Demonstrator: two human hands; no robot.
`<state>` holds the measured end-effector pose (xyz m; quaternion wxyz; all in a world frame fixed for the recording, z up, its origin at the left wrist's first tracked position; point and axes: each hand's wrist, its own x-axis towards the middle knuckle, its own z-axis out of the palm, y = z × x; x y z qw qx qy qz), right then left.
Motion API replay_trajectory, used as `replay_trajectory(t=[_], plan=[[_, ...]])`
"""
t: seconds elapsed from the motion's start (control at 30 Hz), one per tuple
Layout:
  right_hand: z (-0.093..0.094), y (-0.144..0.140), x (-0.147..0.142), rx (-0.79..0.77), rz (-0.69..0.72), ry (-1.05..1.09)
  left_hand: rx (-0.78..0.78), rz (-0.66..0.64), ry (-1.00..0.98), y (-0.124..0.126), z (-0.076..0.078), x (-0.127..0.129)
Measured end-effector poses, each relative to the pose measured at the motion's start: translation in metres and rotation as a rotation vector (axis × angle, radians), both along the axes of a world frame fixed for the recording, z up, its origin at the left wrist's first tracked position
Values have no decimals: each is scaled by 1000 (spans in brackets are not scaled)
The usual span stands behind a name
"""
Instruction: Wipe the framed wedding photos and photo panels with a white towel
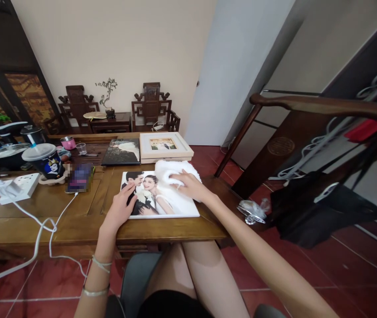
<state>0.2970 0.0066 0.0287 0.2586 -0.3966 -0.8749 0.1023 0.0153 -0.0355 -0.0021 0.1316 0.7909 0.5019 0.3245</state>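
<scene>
A wedding photo panel (175, 206) with a white border lies flat on the wooden table near its front edge. My left hand (122, 207) rests on the panel's left side, its fingers stretched out flat. At the panel's upper right, my right hand (190, 185) presses a fluffy white cloth (178, 168) against the surface, fingers curled into it. The cloth covers that corner and hangs past the panel's right edge. Part of the picture's left side is hidden under my left fingers.
Behind the panel sit a dark photo album (120, 152) and a framed photo on a box (166, 146). To the left are a phone (79, 177), a lidded cup (45, 161), a power strip (22, 186) and white cables. A wooden chair (274, 145) stands at the right.
</scene>
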Motion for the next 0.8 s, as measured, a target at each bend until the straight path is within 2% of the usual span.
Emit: replay_trajectory(t=[0.1, 0.23, 0.33, 0.4, 0.47, 0.7, 0.8], plan=[[2, -46, 0, -3, 84, -77, -1, 11, 9, 0, 0, 1], [16, -112, 2, -110, 159, -152, -14, 15, 29, -2, 2, 3], [28, -131, 4, -195, 200, -175, -15, 17, 47, -3, 4, 4], [29, -124, 5, -221, 222, -168, -16, 18, 59, -3, 4, 3], [25, -102, 6, -219, 210, -148, -20, 14, 68, -3, 4, 3], [1, 1, 3, -66, 46, -25, 5, 2, 45, 0, -1, 0], [-1, 17, -3, -18, -15, -40, 3, 3, 31, 1, -2, -1]])
